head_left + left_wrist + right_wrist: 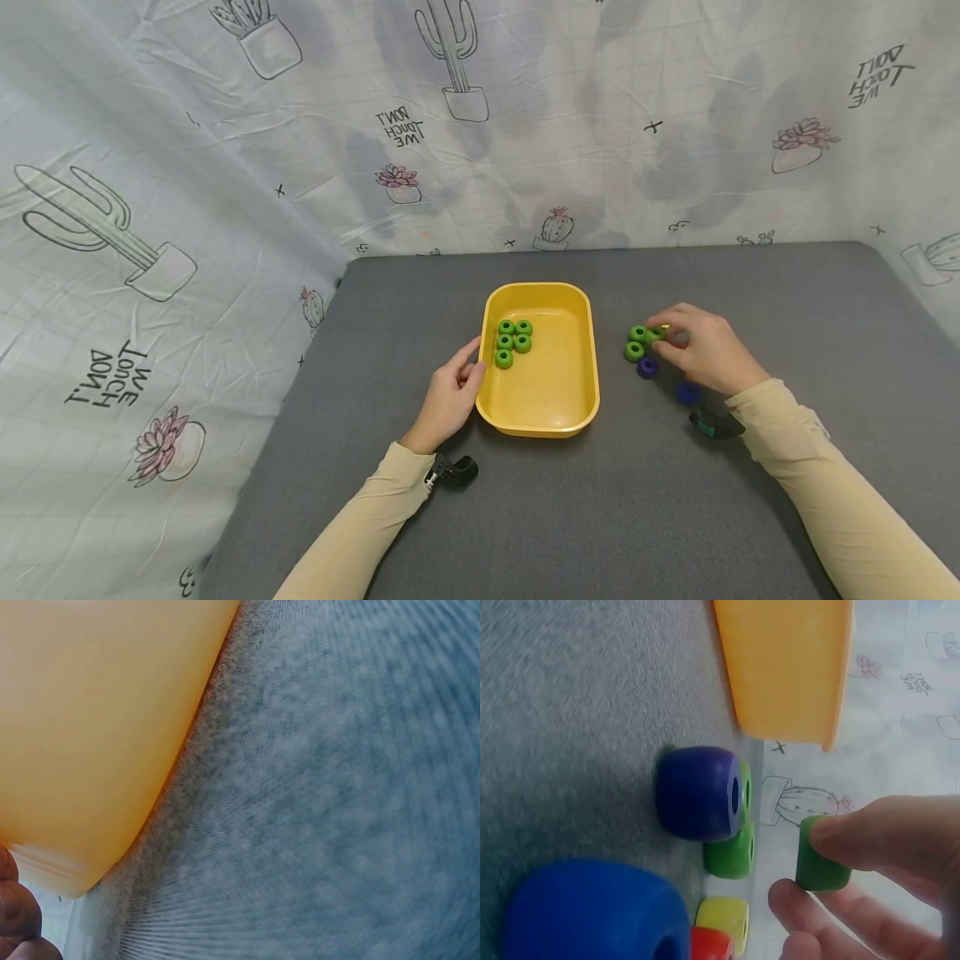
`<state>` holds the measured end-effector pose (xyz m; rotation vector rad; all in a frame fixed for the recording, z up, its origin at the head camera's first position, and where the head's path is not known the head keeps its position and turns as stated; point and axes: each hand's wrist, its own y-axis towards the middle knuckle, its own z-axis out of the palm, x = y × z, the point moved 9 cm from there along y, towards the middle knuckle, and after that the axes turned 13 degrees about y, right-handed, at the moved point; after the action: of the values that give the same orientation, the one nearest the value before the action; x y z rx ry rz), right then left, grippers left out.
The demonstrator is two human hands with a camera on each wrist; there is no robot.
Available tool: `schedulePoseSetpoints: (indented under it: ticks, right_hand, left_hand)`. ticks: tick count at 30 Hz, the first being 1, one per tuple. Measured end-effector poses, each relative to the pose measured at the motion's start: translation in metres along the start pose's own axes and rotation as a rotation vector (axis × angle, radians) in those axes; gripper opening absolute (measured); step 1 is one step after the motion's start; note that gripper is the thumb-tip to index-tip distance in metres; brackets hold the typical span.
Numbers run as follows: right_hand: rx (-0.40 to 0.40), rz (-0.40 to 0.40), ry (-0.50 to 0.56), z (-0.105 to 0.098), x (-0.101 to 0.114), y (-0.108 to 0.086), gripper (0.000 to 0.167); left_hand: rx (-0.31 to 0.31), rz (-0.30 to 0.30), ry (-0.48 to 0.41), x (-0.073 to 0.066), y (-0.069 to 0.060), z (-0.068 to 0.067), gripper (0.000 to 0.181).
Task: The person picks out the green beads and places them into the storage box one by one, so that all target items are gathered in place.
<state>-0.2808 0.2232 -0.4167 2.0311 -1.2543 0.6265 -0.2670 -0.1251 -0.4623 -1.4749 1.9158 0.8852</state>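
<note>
My left hand (448,398) touches the left side of a yellow tray (538,429); in the left wrist view only a few fingertips (19,907) show beside its wall. Several green beads (504,358) stand inside the tray at its left. To the tray's right, my right hand (708,350) pinches a green bead (821,862) between thumb and fingers, raised off the table. Near that hand stand two more green beads (633,351), a purple-blue bead (647,367) and a blue bead (687,392). Yellow (721,919) and red (711,945) beads appear in the right wrist view, mostly hidden from above.
A grey cloth-covered table (555,517) lies under everything. White fabric printed with cacti (525,167) hangs behind it and along the left. Dark wrist devices (456,472) are worn at both sleeves.
</note>
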Motion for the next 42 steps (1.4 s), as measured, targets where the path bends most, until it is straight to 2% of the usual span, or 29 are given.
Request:
schedulePoseSetpoints:
  ticks: [3,6,10,17,20,26,29,34,42]
  right_hand:
    - [-0.002,0.000,0.010,0.001,0.001,0.001,0.028]
    - [-0.010,-0.008,0.016,0.002,0.004,0.001,0.029]
    - [-0.032,-0.035,0.032,0.001,0.011,0.002,0.030]
    - [-0.030,-0.059,0.085,0.003,0.025,0.003,0.030]
    - [-0.025,-0.061,0.099,0.004,0.030,0.004,0.030]
    - [-0.017,-0.064,0.109,0.007,0.038,0.004,0.032]
    - [-0.019,-0.080,0.110,0.007,0.044,0.003,0.032]
    - [-0.026,-0.109,0.111,0.009,0.054,0.004,0.031]
    - [-0.031,-0.124,0.141,0.018,0.065,0.009,0.031]
  left_hand:
    - [0.002,-0.001,-0.004,-0.015,-0.003,-0.005,0.047]
    - [0.000,-0.001,-0.003,-0.017,-0.004,-0.005,0.047]
    - [-0.005,0.009,-0.006,-0.002,0.000,0.000,0.047]
    - [-0.009,0.005,-0.002,-0.003,0.000,-0.001,0.047]
    - [-0.010,-0.005,0.003,-0.009,-0.002,-0.003,0.047]
    - [0.012,0.002,-0.030,-0.034,-0.007,-0.012,0.047]
    - [0.020,-0.004,-0.029,-0.026,-0.005,-0.009,0.048]
    - [0.011,-0.013,-0.009,-0.004,0.000,-0.001,0.048]
    - [0.014,0.023,-0.014,-0.001,-0.001,-0.002,0.047]
